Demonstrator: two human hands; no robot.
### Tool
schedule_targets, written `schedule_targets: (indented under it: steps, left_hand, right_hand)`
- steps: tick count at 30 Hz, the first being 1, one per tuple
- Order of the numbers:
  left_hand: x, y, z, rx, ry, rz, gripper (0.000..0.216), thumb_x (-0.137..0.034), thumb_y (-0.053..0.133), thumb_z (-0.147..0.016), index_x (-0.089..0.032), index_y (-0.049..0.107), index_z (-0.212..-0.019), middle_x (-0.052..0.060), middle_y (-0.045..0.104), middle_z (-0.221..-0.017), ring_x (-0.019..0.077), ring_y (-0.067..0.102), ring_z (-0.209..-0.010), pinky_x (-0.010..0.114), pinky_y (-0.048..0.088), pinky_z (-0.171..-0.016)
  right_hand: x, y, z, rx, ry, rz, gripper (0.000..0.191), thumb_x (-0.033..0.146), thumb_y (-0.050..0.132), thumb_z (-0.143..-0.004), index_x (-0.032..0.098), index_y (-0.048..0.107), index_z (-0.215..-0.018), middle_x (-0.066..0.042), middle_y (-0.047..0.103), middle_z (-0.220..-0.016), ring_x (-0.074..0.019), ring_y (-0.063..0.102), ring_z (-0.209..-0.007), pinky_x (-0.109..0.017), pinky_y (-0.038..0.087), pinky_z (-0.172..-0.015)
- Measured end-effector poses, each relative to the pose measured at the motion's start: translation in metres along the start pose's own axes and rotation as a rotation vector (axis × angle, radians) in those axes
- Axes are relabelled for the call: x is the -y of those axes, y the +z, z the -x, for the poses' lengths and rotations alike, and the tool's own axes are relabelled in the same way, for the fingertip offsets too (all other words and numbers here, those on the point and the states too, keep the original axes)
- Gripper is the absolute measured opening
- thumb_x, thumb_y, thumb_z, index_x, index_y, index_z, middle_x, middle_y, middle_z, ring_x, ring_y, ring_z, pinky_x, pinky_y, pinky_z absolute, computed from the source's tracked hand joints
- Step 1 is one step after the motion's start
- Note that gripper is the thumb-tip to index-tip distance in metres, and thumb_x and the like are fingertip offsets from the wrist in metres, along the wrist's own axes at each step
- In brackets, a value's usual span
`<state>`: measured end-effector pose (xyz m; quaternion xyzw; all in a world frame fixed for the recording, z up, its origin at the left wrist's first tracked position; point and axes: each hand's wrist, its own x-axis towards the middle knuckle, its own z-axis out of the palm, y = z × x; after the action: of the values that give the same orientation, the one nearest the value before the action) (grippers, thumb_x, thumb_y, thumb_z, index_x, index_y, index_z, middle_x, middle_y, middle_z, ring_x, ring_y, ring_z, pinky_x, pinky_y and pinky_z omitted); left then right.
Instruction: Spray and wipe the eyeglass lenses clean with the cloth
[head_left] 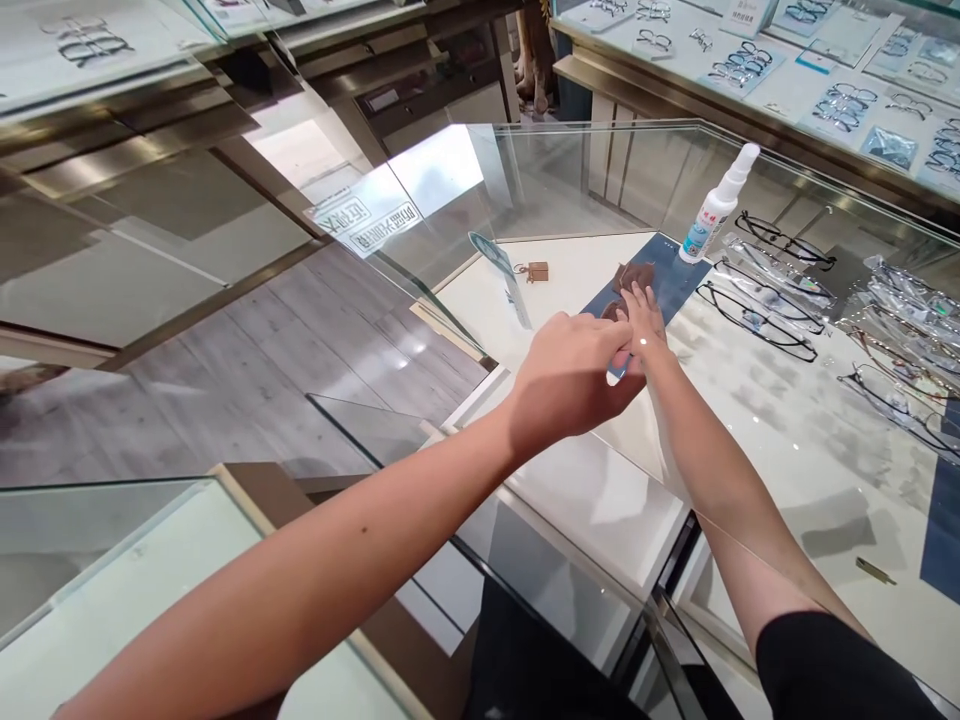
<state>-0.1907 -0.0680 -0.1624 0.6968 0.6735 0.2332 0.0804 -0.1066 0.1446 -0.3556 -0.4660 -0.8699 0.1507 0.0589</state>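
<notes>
My left hand is curled closed above the glass counter, its thumb and fingers overlapping my right hand. What its fingers hold, if anything, is hidden. My right hand reaches in from the right with its fingers stretched out over a crumpled brown cloth. Under the cloth lies a dark blue mat. A white spray bottle with a blue label stands upright at the mat's far end, beyond my right fingertips.
Black-framed glasses and several more pairs in clear wrap lie to the right. A small brown tag and an upright clear sign are left of the mat. Glass display cases stand behind.
</notes>
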Motion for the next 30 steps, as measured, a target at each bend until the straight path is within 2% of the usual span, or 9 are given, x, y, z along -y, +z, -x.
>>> schedule_targets:
  steps: [5,10,14,22,27,30]
  left_hand:
    - [-0.001,0.001,0.001,-0.022,0.034,-0.012,0.018,-0.023,0.055,-0.088,-0.022,0.045,-0.074,0.000,0.058,-0.064,0.0194,0.058,-0.069,0.036,0.032,-0.069]
    - [-0.001,0.003,0.001,-0.008,0.035,-0.015,0.017,-0.023,0.057,-0.088,-0.022,0.047,-0.075,0.001,0.060,-0.067,0.0199,0.059,-0.071,0.036,0.031,-0.069]
    - [-0.003,0.002,0.001,0.008,0.024,-0.029,0.016,-0.023,0.057,-0.088,-0.022,0.048,-0.075,0.002,0.061,-0.068,0.0207,0.060,-0.073,0.036,0.033,-0.071]
    - [-0.006,0.002,0.001,0.001,0.020,-0.031,0.018,-0.022,0.056,-0.089,-0.022,0.049,-0.072,0.002,0.060,-0.066,0.0202,0.058,-0.071,0.036,0.034,-0.071]
    - [-0.007,0.003,0.001,0.021,-0.019,-0.040,0.017,-0.026,0.057,-0.090,-0.021,0.054,-0.074,0.003,0.060,-0.065,0.0217,0.061,-0.074,0.036,0.034,-0.071]
    - [-0.007,0.004,0.000,0.025,-0.022,-0.037,0.017,-0.027,0.057,-0.090,-0.021,0.055,-0.074,0.003,0.059,-0.064,0.0222,0.061,-0.075,0.036,0.034,-0.072]
  right_hand:
    - [-0.008,0.004,-0.005,-0.003,0.006,0.009,0.061,0.035,0.037,-0.106,0.022,0.039,-0.165,-0.003,0.026,-0.178,-0.0309,0.018,-0.166,-0.052,0.027,-0.132]
    - [-0.008,0.007,-0.005,-0.022,0.021,-0.003,0.060,0.036,0.037,-0.106,0.021,0.040,-0.165,-0.005,0.026,-0.178,-0.0328,0.017,-0.166,-0.054,0.021,-0.134]
    - [-0.006,0.007,-0.001,-0.037,0.026,0.010,0.060,0.035,0.037,-0.106,0.019,0.041,-0.164,-0.007,0.027,-0.178,-0.0332,0.018,-0.165,-0.054,0.022,-0.133]
    - [0.001,0.006,0.007,-0.062,0.065,-0.007,0.060,0.034,0.035,-0.106,0.017,0.042,-0.163,-0.009,0.026,-0.178,-0.0364,0.016,-0.165,-0.057,0.022,-0.132]
    - [0.001,0.010,0.009,-0.095,0.073,-0.007,0.060,0.035,0.032,-0.107,0.018,0.041,-0.163,-0.010,0.028,-0.177,-0.0374,0.019,-0.164,-0.061,0.028,-0.128]
    - [0.001,0.013,0.012,-0.104,0.076,0.003,0.060,0.038,0.030,-0.108,0.018,0.040,-0.164,-0.009,0.027,-0.178,-0.0373,0.019,-0.165,-0.060,0.027,-0.129]
